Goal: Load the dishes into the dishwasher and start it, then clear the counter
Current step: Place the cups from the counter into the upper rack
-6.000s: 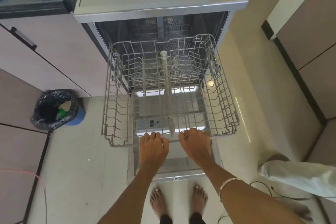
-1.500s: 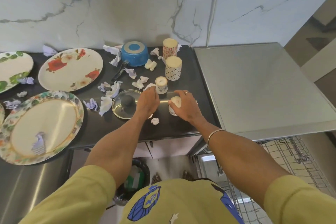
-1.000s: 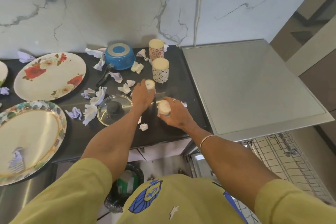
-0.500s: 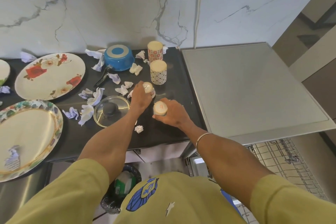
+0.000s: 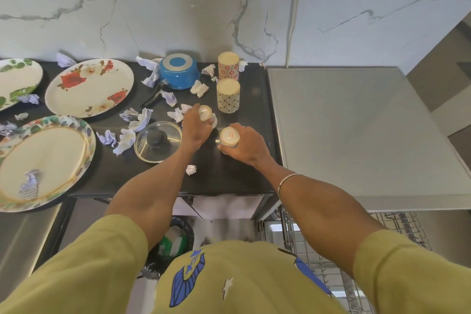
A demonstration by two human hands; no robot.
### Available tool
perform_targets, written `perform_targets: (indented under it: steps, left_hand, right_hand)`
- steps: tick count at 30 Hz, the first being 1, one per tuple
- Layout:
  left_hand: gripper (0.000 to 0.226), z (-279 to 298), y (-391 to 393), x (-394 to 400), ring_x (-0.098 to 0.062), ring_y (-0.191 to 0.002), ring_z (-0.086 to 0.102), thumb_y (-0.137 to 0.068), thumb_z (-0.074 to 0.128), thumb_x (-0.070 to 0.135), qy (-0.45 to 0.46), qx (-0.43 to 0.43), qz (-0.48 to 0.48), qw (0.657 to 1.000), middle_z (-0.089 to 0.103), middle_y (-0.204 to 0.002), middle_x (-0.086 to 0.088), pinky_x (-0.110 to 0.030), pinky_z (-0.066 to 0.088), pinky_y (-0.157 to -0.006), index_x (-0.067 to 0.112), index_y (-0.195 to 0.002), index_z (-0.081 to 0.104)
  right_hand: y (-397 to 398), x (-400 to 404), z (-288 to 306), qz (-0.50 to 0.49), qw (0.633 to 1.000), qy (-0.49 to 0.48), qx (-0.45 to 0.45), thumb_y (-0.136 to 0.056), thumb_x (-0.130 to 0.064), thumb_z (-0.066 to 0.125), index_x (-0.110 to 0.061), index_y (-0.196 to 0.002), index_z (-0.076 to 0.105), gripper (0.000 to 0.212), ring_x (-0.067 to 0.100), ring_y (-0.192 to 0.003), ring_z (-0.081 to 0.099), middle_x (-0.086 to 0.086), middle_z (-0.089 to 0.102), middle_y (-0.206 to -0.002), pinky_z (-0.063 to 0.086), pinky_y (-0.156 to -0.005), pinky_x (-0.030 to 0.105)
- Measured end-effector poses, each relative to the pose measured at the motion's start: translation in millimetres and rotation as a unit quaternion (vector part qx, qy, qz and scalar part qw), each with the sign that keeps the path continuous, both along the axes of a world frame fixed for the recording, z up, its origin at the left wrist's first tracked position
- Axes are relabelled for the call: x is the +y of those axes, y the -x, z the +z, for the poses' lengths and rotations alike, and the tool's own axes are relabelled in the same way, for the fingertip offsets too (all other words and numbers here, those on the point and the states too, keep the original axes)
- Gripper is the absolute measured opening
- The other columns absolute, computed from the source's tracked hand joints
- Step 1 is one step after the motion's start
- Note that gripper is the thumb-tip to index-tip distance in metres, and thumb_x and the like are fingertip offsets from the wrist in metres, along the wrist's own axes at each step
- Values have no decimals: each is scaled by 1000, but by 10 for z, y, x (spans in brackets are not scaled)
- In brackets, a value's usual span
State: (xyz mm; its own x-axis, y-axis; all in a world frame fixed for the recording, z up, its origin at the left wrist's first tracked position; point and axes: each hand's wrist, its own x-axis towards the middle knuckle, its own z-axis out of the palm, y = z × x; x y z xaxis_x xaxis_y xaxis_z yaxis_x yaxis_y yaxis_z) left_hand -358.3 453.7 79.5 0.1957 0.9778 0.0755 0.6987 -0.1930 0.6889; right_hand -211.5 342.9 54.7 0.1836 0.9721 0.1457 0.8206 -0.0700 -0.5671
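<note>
Black counter [image 5: 229,176]: three floral plates at left, nearest one [image 5: 43,160] carrying a paper scrap; glass lid [image 5: 158,141] beside crumpled paper. Left hand [image 5: 196,130] grips a small upturned cup [image 5: 205,112]; right hand [image 5: 244,145] grips another small cup [image 5: 230,136]. Dishwasher rack [image 5: 382,237] pulled out, lower right

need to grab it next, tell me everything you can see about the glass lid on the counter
The glass lid is round and clear, with a thin metal-looking rim and a dark knob at its centre. It lies flat on the black counter, knob up, just left of the left hand, which grips a small cup and does not appear to touch the lid. Crumpled paper scraps lie against its left edge. Nothing rests on it.
</note>
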Motion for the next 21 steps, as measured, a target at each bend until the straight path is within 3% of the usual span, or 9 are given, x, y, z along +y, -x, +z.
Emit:
perform_targets:
  steps: [6,10,15,21]
  left_hand:
    - [41,-13,-25,-232,-31,-103,59,-80,76,24,-6,-9,-28,1000,66,-112,-13,-41,48,-89,6,-114,60]
    - [50,-52,36,-330,-30,-110,57,-80,76,27,4,2,-55,998,64,-119,-14,-46,48,-95,7,-122,57]
    - [36,-30,252,-419,-30,-99,58,-79,73,28,-16,-1,-107,994,64,-107,-11,-44,50,-86,12,-108,58]
    - [38,-55,566,-605,-29,-102,58,-81,74,25,-28,-3,-167,986,64,-111,-10,-42,48,-89,11,-113,58]
  right_hand:
    - [-36,-210,31,-16,1000,-24,-9,-68,-73,67,-30,-120,53,68,11,-94,61,-9,66,-108,54,-73,26]
    - [65,-333,88,-37,999,-32,-18,-68,-75,65,-31,-119,52,69,12,-93,62,-9,67,-107,57,-73,30]
    - [314,-500,172,-75,996,-40,-26,-69,-74,66,-31,-120,51,68,11,-93,62,-9,66,-108,57,-73,28]
    - [736,-901,117,-149,988,-40,-26,-69,-71,69,-30,-121,53,68,13,-94,63,-8,68,-109,58,-77,31]
